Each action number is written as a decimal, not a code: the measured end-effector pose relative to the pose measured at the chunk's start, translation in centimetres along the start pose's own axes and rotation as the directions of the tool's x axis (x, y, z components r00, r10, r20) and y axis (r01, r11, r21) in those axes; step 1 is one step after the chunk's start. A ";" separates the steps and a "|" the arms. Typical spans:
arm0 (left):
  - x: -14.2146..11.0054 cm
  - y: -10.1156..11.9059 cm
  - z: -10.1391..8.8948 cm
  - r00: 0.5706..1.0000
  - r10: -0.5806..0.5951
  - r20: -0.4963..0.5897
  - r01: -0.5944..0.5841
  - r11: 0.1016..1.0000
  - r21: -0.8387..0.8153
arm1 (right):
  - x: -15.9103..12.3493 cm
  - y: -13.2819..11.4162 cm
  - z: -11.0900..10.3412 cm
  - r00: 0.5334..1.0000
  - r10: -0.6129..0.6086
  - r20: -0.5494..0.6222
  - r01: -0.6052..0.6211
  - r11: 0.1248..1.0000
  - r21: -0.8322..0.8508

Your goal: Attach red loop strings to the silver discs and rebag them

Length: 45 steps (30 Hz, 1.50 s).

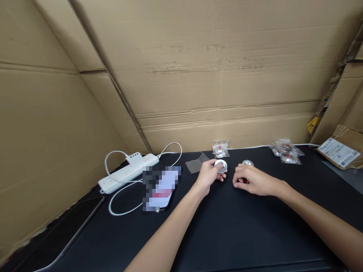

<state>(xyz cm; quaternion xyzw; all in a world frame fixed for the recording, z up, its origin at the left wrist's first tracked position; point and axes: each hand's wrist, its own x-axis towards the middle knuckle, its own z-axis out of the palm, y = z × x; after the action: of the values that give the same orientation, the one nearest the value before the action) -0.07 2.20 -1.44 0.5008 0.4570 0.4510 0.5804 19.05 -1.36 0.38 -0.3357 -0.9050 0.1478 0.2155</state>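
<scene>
My left hand (pixel 208 175) grips a shiny round metal disc (pixel 225 166) with a raised rim, its thumb pressed into the middle. Just to the right, my right hand (pixel 255 180) has its fingers curled and closed around a small red and black piece (pixel 246 181), mostly hidden by the fingers. A second silver disc (pixel 247 162) shows right behind the knuckles of that hand; whether the hand touches it I cannot tell. Behind my left hand lies a flat transparent plastic bag (pixel 195 164) on the black table (pixel 235 230).
Bagged metal parts with red bits stand at the back (pixel 220 149) and back right (pixel 287 151). A labelled cardboard package (pixel 340 149) lies far right. Leftward are a phone (pixel 163 189), a white power strip (pixel 127 173), looping cables and a dark tablet-like panel (pixel 62 230). Cardboard walls (pixel 212 75) enclose the table.
</scene>
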 end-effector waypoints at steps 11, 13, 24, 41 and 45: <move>-1.4 1.3 1.1 0.991 -0.080 0.109 0.086 0.995 -0.054 | 0.6 1.4 -0.6 0.912 0.407 0.047 -0.267 0.501 0.823; -1.5 1.4 1.2 0.989 -0.084 0.124 0.091 0.995 -0.050 | 0.5 1.8 -0.5 0.889 0.456 0.027 -0.264 0.463 0.846; -1.6 1.5 1.5 0.986 -0.082 0.142 0.086 0.996 -0.027 | 0.2 2.1 -0.4 0.881 0.465 0.088 -0.247 0.293 0.924; -2.0 1.3 2.0 0.973 -0.051 0.226 0.064 0.997 -0.051 | 0.6 2.8 1.3 0.883 0.429 -0.189 -0.219 0.734 0.643; -2.3 1.4 2.2 0.965 -0.042 0.257 0.063 0.995 -0.074 | 0.4 2.4 1.3 0.893 0.290 -0.343 -0.150 0.913 0.380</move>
<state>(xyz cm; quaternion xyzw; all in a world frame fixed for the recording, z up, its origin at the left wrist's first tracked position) 1.58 -0.33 0.36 0.5184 0.3729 0.3853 0.6662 19.45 0.54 -1.62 -0.4174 -0.7588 0.2568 0.4290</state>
